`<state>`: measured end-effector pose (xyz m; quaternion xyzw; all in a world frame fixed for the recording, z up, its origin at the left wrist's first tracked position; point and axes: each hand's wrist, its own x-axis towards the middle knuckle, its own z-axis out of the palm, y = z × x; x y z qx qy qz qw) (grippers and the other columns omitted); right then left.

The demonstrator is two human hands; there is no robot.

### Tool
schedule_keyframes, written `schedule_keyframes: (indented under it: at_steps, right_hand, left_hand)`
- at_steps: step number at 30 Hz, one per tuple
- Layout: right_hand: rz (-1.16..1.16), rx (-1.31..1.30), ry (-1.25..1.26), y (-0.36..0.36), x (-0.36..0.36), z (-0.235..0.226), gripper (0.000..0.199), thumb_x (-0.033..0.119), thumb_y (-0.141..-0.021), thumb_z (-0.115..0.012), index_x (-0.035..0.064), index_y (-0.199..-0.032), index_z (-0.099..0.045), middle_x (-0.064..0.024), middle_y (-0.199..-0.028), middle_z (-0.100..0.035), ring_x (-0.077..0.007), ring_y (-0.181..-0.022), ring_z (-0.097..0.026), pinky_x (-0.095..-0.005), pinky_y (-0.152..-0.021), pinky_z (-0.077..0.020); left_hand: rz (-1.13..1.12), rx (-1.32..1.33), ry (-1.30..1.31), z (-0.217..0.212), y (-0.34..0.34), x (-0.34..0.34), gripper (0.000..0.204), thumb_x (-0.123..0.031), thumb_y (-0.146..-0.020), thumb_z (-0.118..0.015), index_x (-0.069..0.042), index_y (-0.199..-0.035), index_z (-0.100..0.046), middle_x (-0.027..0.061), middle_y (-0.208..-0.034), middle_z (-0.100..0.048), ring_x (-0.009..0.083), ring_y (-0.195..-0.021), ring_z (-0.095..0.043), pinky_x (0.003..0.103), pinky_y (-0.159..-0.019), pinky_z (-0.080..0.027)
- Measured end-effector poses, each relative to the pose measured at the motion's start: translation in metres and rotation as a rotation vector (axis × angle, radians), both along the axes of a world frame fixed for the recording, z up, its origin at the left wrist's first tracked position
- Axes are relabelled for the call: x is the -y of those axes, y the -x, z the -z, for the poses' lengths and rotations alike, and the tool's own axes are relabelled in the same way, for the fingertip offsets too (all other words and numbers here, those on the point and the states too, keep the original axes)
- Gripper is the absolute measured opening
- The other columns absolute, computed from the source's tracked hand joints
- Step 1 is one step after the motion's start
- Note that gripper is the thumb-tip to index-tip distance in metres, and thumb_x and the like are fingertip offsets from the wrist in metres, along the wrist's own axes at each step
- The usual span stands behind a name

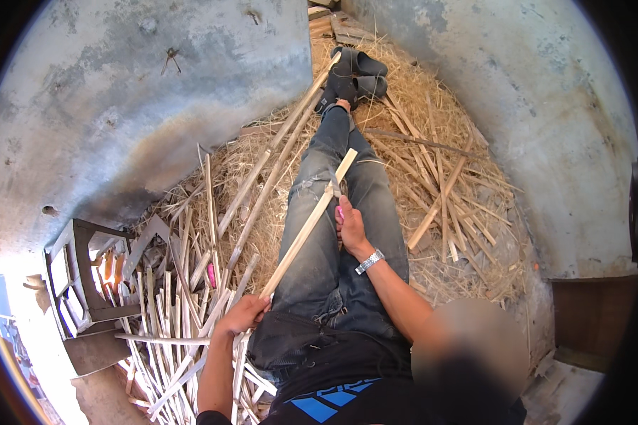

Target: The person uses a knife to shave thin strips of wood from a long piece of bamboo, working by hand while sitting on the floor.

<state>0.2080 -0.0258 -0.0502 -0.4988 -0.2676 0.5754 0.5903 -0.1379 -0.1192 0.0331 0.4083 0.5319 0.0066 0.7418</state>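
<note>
A person sits on the floor, legs in blue jeans (333, 234) stretched far out over straw. The left hand (242, 315) is closed around the near end of a long pale bamboo strip (308, 227), which slants up across the lap so that the thighs brace it. The right hand (351, 228) is wrapped around a pink-handled knife (337, 200), its blade set against the strip near the far end. A heap of split strips (181, 319) lies at the left, beside a small wooden stool (78, 280). More bamboo offcuts (439, 191) litter the right.
</note>
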Motion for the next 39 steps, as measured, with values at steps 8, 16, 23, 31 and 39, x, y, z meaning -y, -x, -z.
schedule_keyframes:
  at_steps: [8,16,23,31,39]
  right_hand:
    - [0.167,-0.074,0.042,-0.034,-0.011,-0.042,0.041,0.051,-0.102,-0.066,0.0121,-0.094,-0.058,0.0104,-0.059,-0.035,-0.0031,-0.042,-0.029,-0.0231,-0.040,-0.0220]
    - [0.117,0.019,-0.048,-0.033,-0.025,-0.045,0.026,0.027,-0.100,-0.076,0.0095,-0.084,-0.063,0.0093,-0.062,-0.048,-0.0019,-0.048,-0.039,-0.0239,-0.044,-0.0261]
    - [0.143,0.028,-0.035,-0.024,-0.013,-0.044,0.027,0.026,-0.100,-0.075,0.0092,-0.083,-0.063,0.0092,-0.063,-0.050,-0.0015,-0.051,-0.039,-0.0244,-0.046,-0.0273]
    - [0.135,-0.008,-0.052,-0.022,-0.009,-0.039,0.026,0.024,-0.102,-0.073,0.0103,-0.083,-0.061,0.0099,-0.063,-0.048,-0.0010,-0.050,-0.038,-0.0244,-0.045,-0.0265]
    - [0.070,-0.020,-0.054,-0.025,-0.007,-0.036,0.024,0.023,-0.104,-0.070,0.0105,-0.085,-0.060,0.0099,-0.062,-0.046,-0.0012,-0.048,-0.036,-0.0246,-0.044,-0.0258]
  left_hand:
    - [0.205,-0.344,-0.722,-0.015,0.004,0.002,0.046,-0.041,-0.110,-0.051,-0.002,-0.093,-0.068,0.0086,-0.067,-0.061,0.0218,-0.061,-0.059,0.039,-0.064,-0.047]
    - [0.104,-0.458,-1.245,-0.021,-0.016,-0.060,0.034,-0.023,-0.097,-0.068,-0.003,-0.125,-0.067,0.0212,-0.112,-0.067,0.0416,-0.104,-0.066,0.048,-0.085,-0.053]
    - [0.132,-0.179,-1.553,-0.036,-0.139,-0.108,0.042,-0.015,-0.090,-0.077,-0.009,-0.131,-0.068,0.0143,-0.108,-0.068,0.0336,-0.094,-0.068,0.043,-0.080,-0.056]
    - [0.421,-0.222,-1.728,-0.007,-0.159,-0.151,0.025,-0.010,-0.086,-0.077,-0.009,-0.110,-0.072,0.0062,-0.094,-0.069,0.0260,-0.087,-0.070,0.040,-0.071,-0.054]
    - [0.342,-0.051,-1.586,0.002,-0.163,-0.164,0.006,-0.004,-0.090,-0.070,-0.003,-0.091,-0.064,0.0119,-0.088,-0.061,0.0341,-0.085,-0.063,0.043,-0.073,-0.050]
